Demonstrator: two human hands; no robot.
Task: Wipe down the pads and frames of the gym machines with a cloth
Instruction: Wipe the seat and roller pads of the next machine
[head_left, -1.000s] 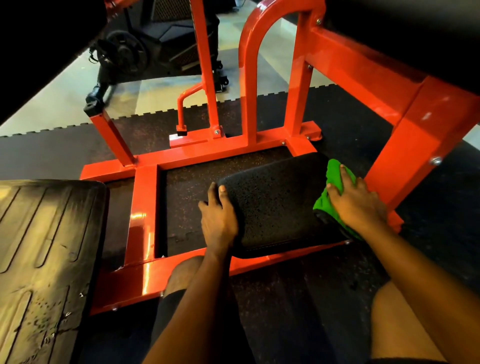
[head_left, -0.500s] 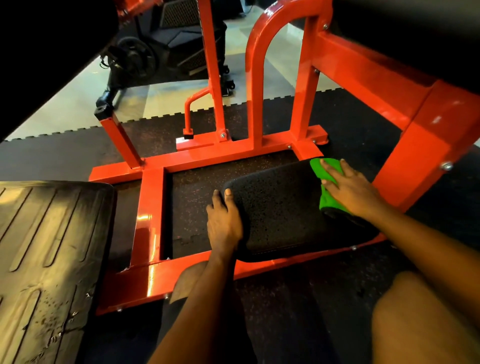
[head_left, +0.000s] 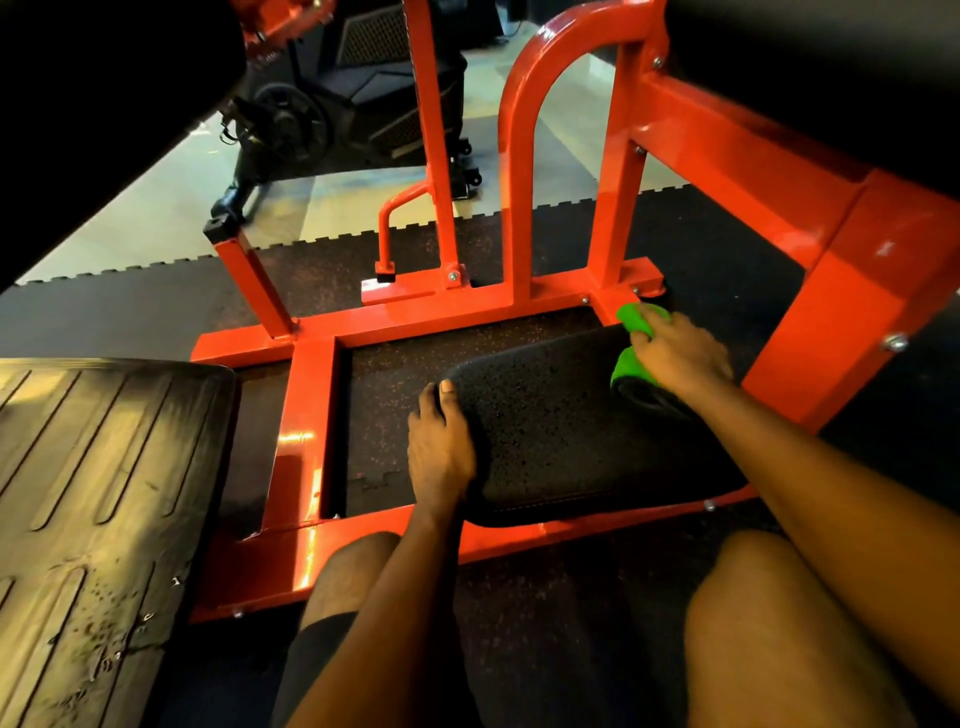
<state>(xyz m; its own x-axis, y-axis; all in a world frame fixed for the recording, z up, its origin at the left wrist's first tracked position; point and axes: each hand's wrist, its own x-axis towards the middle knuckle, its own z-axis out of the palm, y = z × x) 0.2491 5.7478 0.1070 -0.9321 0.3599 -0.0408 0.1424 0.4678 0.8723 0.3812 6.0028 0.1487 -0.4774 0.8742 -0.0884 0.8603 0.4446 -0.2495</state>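
**Cloth at the pad's far right corner**

Bright green cloth (head_left: 635, 332), soft and bunched, pinned against the far right corner of a black pad (head_left: 561, 431). Gripped there by the right hand (head_left: 680, 356), fingers curled over the folds, with green showing above and to the left of the knuckles. Left hand (head_left: 440, 452) laid along the pad's left edge, fingers near straight and relaxed, thumb up on the cushion, clasping nothing.

Pad rectangular with rounded corners, matte, finely pebbled in grain, with a stitched seam along the near side. Set low inside a glossy orange-red steel frame (head_left: 311, 415) of square tube, bolted at the joints, with a rounded hoop rising behind and a thick slanted beam off to the right. Streaks of light on the paint.

Underneath, speckled rubber floor matting (head_left: 395, 415), jigsaw-toothed along its far edge, meeting pale smooth tiles. To the left, a black ribbed footplate (head_left: 93, 493) with raised oblong bars, scuffed and spotted near its lower end. Farther back, a black exercise bike (head_left: 332, 114) on the pale floor. Bare knees (head_left: 753, 597) at the bottom, dark shorts (head_left: 322, 649) on the left leg.
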